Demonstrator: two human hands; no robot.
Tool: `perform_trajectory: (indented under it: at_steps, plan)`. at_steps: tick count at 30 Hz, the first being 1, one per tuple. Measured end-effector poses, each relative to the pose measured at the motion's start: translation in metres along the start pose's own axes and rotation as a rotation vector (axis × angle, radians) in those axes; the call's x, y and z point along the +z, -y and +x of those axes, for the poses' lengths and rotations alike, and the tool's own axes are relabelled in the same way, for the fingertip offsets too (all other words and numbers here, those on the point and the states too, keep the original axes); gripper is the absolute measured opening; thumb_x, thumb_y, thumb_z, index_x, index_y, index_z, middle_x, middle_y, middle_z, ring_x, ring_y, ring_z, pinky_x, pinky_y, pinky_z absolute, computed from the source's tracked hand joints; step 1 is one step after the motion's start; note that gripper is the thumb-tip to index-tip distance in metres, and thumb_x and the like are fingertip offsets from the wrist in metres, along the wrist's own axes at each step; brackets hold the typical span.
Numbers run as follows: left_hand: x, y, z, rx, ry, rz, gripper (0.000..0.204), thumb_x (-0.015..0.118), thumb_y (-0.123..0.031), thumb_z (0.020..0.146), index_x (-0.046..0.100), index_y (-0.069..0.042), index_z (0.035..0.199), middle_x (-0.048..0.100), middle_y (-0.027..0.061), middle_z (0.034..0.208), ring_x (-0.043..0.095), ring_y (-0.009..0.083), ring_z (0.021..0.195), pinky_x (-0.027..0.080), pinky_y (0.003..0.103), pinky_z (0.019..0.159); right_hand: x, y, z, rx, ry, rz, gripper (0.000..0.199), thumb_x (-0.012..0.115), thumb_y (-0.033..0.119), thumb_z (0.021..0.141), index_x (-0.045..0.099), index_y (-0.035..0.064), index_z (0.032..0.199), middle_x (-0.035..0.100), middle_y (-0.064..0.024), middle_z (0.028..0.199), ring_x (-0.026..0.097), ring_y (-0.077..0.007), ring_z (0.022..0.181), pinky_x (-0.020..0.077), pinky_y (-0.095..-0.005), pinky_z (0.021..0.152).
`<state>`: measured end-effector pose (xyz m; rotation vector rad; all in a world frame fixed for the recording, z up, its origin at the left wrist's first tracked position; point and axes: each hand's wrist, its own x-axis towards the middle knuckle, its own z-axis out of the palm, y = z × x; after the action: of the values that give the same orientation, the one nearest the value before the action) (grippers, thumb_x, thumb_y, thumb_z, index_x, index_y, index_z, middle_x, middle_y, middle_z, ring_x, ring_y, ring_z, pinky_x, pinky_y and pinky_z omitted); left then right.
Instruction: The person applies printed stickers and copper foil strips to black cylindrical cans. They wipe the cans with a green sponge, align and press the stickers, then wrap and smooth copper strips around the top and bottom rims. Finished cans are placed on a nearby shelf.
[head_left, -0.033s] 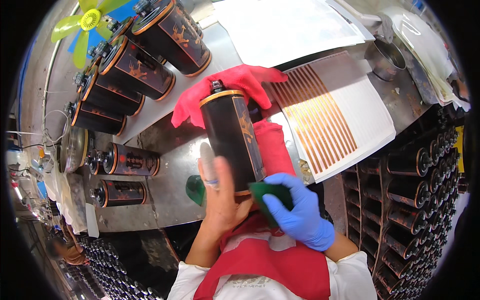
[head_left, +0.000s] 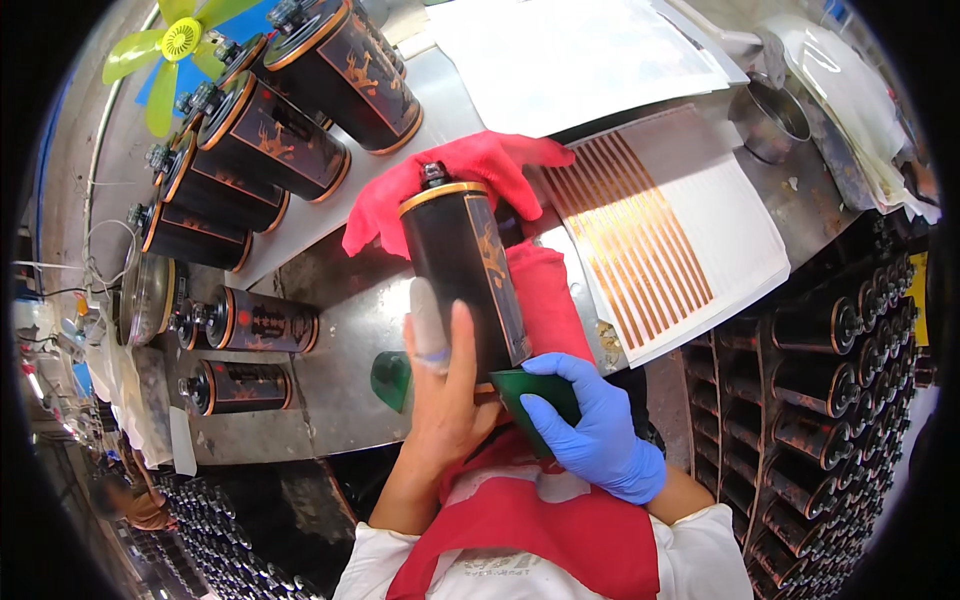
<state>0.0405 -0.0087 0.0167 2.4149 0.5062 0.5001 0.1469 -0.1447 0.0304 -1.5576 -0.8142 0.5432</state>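
Black bottle (head_left: 455, 270): located mid-scene, lying with its neck toward the far side and its base toward the wearer, gold rim at the neck end, dark label with a gold figure on its right side. From my remote station I log the rest by size.

Metal surface (head_left: 340, 390): spans the scene, scuffed. Rack (head_left: 760, 440) at right, beyond the surface, filled with similar bottles. White sheets (head_left: 580, 60) at the far side. Nearer and to their right, a paper (head_left: 740, 230) bearing a row of gold strips (head_left: 640, 240). Upright dark bottles (head_left: 275, 135) cluster far left; others (head_left: 265, 320) lie nearer, at left. Red cloth (head_left: 375, 205) sits around the neck end; a red pad (head_left: 550, 300) is just beside the bottle's right side.

Right grip (head_left: 600, 430), blue-gloved: thumb and fingers pinching a green flat piece (head_left: 535, 400) at the bottle's near end. Left grip (head_left: 450, 400): fingers apart along the bottle's near left; I cannot tell whether it bears weight. Second green piece (head_left: 391, 382): on the surface, left of the bottle. Smallest: white finger cover (head_left: 428, 325), blurred.
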Motion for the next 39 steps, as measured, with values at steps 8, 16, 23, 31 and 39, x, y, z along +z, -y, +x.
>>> perform_trajectory:
  at_steps: [8,16,23,31,39]
  plan:
    - [0.011,0.036,-0.024,-0.202,0.022,-0.501,0.090,0.059,0.001,0.081,-0.006,-0.006,0.144,0.044,0.0172,0.128,0.055,0.0277,0.106,0.050,0.029,0.069,-0.026,-0.033,0.007,0.410,-0.134,0.351,0.026,0.063,0.005,0.083,0.055,0.0010,0.107,0.059,-0.0053,0.100,0.056,-0.0103,0.091,0.0455,-0.0251,0.081]
    - [-0.004,0.043,-0.039,-0.056,-0.560,-0.477,0.073,0.066,-0.010,0.077,0.028,0.003,0.138,0.039,0.0189,0.135,0.046,0.0250,0.117,0.037,0.033,0.097,-0.029,0.003,0.137,0.304,0.195,0.232,0.029,0.060,0.029,0.087,0.065,0.0012,0.083,0.060,-0.0005,0.073,0.052,-0.0056,0.068,0.0431,-0.0219,0.062]
    - [-0.030,0.031,-0.027,-0.312,-0.549,-0.846,0.034,0.056,-0.003,0.086,0.052,0.003,0.120,0.063,0.0110,0.082,0.054,0.0127,0.062,0.045,0.022,0.053,0.000,0.026,0.244,-0.202,0.638,-0.500,0.035,0.059,0.033,0.075,0.066,0.0028,0.091,0.067,-0.0129,0.082,0.063,-0.0282,0.072,0.0488,-0.0361,0.070]
    - [-0.042,0.034,-0.035,0.112,-0.428,-0.435,0.047,0.045,-0.004,0.090,0.038,-0.008,0.136,0.048,0.0178,0.124,0.053,0.0171,0.062,0.040,0.023,0.048,0.025,0.014,0.272,-0.240,0.728,-0.649,0.032,0.065,0.031,0.070,0.066,0.0006,0.082,0.066,-0.0126,0.072,0.060,-0.0233,0.064,0.0472,-0.0352,0.063]
    - [-0.061,0.056,-0.059,-0.005,-0.217,-1.740,0.037,0.048,-0.002,0.091,0.039,-0.007,0.126,0.053,0.0097,0.098,0.043,0.0120,0.061,0.037,0.024,0.044,-0.039,0.082,0.188,-0.305,0.649,-0.503,0.036,0.064,0.036,0.076,0.067,0.0014,0.085,0.066,-0.0120,0.076,0.061,-0.0217,0.068,0.0470,-0.0348,0.065]
